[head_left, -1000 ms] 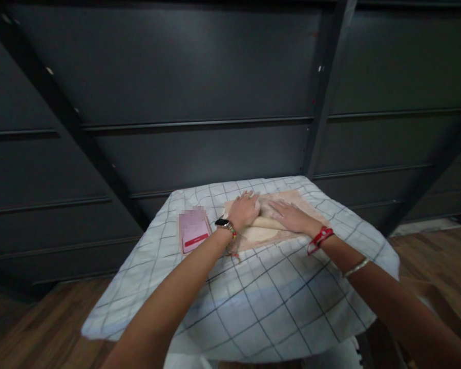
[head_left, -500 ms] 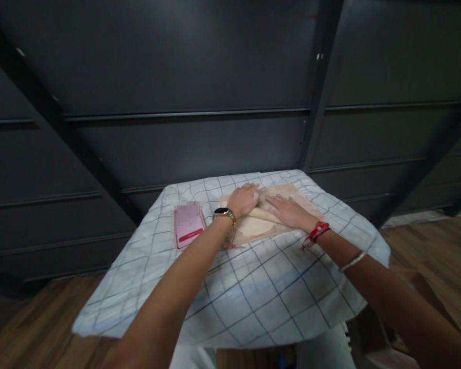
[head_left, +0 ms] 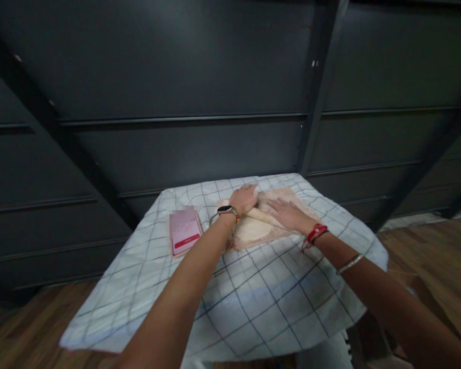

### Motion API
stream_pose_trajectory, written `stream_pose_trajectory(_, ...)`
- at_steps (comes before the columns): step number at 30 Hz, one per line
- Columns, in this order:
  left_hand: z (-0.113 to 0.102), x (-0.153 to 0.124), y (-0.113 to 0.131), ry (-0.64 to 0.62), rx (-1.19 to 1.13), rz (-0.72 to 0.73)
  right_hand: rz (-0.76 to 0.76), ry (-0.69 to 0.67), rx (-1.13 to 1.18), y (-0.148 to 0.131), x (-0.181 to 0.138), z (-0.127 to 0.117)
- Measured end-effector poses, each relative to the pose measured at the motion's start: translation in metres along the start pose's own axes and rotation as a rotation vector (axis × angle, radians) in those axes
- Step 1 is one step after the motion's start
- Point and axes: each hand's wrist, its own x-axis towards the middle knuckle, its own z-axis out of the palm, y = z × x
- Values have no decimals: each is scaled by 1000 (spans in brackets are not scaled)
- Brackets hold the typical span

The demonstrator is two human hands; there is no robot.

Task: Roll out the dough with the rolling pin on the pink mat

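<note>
- The worktop (head_left: pixel 330 292) is small and fully draped by a white cloth (head_left: pixel 253 302) with a dark grid of lines, whose edges hang over every side.
- A pale wooden board (head_left: pixel 288 197) lies on the cloth at the far side, right of centre.
- On the board sits a flattened sheet of dough (head_left: pixel 249 230), with what looks like a rolling pin (head_left: pixel 263 217) across it.
- A pink phone (head_left: pixel 184 231) lies flat on the cloth, just left of the board and apart from it.
- The near half of the cloth carries only its folds.
</note>
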Motion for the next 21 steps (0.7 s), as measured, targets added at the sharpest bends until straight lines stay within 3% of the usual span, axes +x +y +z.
stream_pose_trajectory(2, 0, 1, 1, 5, 7, -4, 9, -3, -16, -2, -2, 1)
stream_pose_trajectory(7, 2, -17, -4, 24, 43, 141, -178, 43, -59, -27, -21, 4)
stream_pose_trajectory(14, 2, 5, 4, 1, 22, -23, -18, -21, -35, -8, -8, -6)
stream_pose_trajectory(21, 5, -12, -4, 6, 35, 118, -164, -33, -2, -15, -20, -1)
